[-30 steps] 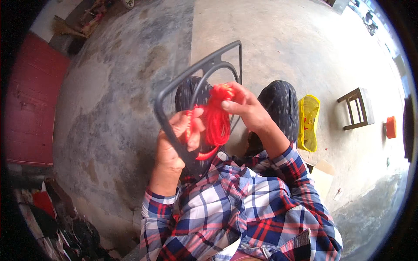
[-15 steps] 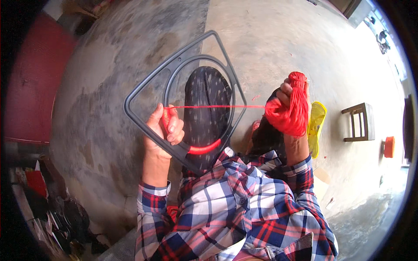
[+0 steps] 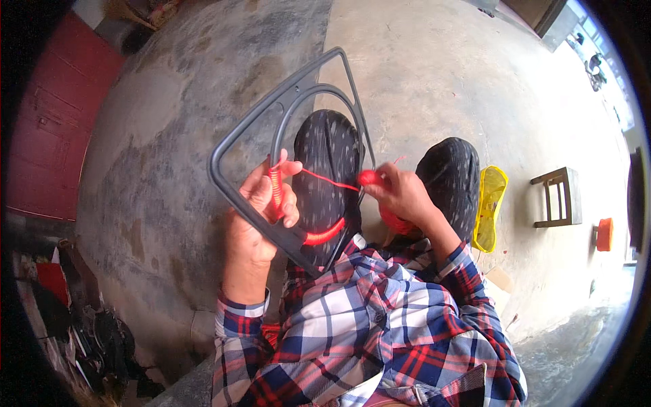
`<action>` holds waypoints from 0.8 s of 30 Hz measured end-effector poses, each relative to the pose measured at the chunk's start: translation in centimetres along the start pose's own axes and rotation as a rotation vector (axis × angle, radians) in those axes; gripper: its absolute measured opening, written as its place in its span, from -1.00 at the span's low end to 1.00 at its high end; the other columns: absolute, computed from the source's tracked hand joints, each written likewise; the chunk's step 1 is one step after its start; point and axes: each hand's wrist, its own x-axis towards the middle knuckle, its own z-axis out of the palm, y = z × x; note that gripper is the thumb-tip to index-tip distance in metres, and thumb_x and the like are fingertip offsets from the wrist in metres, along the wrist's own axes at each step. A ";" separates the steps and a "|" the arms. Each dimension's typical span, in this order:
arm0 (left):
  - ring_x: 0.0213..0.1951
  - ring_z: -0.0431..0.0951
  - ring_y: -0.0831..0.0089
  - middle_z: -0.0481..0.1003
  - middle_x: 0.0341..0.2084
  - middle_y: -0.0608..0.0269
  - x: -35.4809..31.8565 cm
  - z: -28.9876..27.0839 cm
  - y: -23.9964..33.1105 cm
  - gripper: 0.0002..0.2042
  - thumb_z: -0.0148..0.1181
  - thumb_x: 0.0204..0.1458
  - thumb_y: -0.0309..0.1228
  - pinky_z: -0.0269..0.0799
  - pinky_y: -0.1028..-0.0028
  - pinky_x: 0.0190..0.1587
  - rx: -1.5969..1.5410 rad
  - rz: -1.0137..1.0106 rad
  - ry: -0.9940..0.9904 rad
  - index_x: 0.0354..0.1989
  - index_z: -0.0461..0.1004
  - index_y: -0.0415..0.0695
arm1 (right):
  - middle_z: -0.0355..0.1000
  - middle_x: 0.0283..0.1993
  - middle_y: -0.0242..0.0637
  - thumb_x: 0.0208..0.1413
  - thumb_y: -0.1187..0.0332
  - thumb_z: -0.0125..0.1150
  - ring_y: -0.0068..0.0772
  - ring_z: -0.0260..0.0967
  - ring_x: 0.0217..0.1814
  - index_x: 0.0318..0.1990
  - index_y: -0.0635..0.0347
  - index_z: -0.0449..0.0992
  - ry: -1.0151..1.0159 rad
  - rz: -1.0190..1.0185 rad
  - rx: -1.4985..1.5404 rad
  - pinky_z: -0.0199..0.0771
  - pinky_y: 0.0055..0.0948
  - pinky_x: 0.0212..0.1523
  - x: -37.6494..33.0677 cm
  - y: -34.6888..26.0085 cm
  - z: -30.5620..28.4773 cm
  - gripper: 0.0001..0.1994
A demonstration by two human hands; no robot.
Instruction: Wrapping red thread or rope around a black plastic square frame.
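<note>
My left hand point(image 3: 268, 193) is closed around a dark grey frame point(image 3: 234, 178), four-cornered outside with a round ring point(image 3: 277, 133) inside. Red cord is wound tightly on the ring, in a wrapped stretch point(image 3: 275, 191) under my left fingers and another point(image 3: 324, 234) lower down. From my left fingertips a slack strand of red cord point(image 3: 329, 180) runs across the ring's opening to my right hand point(image 3: 400, 192). That hand is closed on a bundle of red cord point(image 3: 369, 178), beside the frame's right edge; part of the bundle hangs below it, partly hidden by the hand.
My knees in dark speckled trousers point(image 3: 447, 178) lie beneath the work. To the right are a yellow basket-like item point(image 3: 489, 210), a small wooden stool point(image 3: 564, 197) and an orange object point(image 3: 605, 235). Dark clutter point(image 3: 102, 346) lies at lower left, below a red door-like panel point(image 3: 54, 115).
My right hand has come left and inward with the red cord bundle, close to the frame. The strand, taut before, now sags. The frame has shifted slightly right.
</note>
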 end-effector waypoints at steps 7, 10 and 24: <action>-0.52 0.45 0.37 0.47 -0.26 -0.04 -0.3 3.6 -1.8 -0.68 0.03 0.18 -0.22 0.32 0.50 -0.61 -0.137 -0.122 -0.090 -0.05 0.40 -0.21 | 0.51 -0.21 -0.23 -0.05 0.25 0.40 -0.47 0.42 -0.11 -0.10 0.29 0.48 0.206 -0.355 0.443 0.39 -0.42 -0.06 4.2 -7.1 -3.6 -0.60; -0.57 0.45 0.29 0.47 -0.37 -0.06 -0.2 5.1 -1.3 -0.48 -0.05 0.14 0.04 0.33 0.45 -0.61 -0.263 -0.279 -0.107 -0.05 0.39 -0.24 | 0.41 -0.04 -0.38 -0.04 0.39 0.37 -0.48 0.33 0.02 -0.04 0.29 0.48 -0.289 -0.227 1.317 0.31 -0.43 0.05 2.9 -9.3 -5.0 -0.62; -0.45 0.47 0.35 0.50 -0.32 0.10 1.3 3.0 -3.5 -0.50 0.12 0.01 -0.07 0.27 0.48 -0.63 -0.304 -0.189 0.006 -0.01 0.36 -0.21 | 0.39 -0.04 -0.36 -0.09 0.59 0.29 -0.49 0.34 0.04 0.11 0.22 0.31 -0.153 -0.271 1.289 0.28 -0.45 0.13 0.0 -6.6 -3.8 -0.46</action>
